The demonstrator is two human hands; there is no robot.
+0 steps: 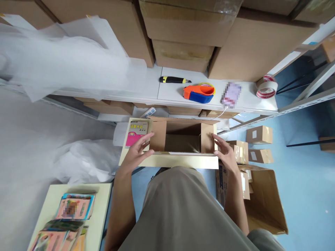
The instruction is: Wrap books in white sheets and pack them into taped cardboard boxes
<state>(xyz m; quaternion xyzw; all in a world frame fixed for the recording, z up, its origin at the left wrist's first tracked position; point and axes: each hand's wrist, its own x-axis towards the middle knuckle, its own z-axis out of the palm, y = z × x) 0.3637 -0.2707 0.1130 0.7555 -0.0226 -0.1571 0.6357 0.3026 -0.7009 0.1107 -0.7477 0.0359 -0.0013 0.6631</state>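
An open cardboard box [183,143] sits on a small cream table [170,161] in front of me, its end flaps folded in over a hollow, shadowed inside. At its left end, my left hand [136,153] grips the box with thumb and fingers at the corners. My right hand [225,152] holds the right end in the same way. To the left of the box, a book with a pink and grey cover [136,134] lies on the table, close to my left fingers.
On the shelf ahead lie a utility knife [174,80], a tape dispenser [199,93], a blurred phone [231,94] and tape rolls [267,88]. White wrapping sheets [65,66] hang at left. Books [74,206] lie on a side table [101,198]. Small boxes [259,135] and a large open carton [267,202] stand right.
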